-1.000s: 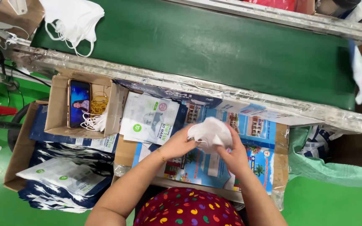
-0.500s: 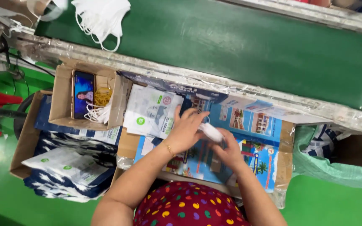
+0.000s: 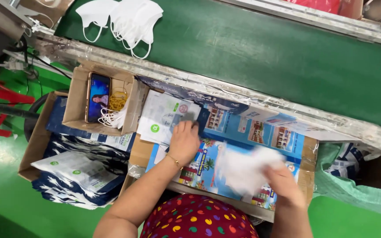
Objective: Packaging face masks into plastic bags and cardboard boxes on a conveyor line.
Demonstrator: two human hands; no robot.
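Two hands, left hand (image 3: pixel 184 140) flat on pouch stack (image 3: pixel 164 117), right hand (image 3: pixel 283 183) gripping blurred white mask (image 3: pixel 245 169)

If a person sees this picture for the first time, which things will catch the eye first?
First, the wide green conveyor belt across the top, with white face masks piled at its left end. Below it, the right hand holds a blurred white mask over a colourful blue printed sheet, while the left hand rests on a stack of white packets.

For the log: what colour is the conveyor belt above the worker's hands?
Dark green; the conveyor belt shows plainly in the head view, with white face masks lying on it.
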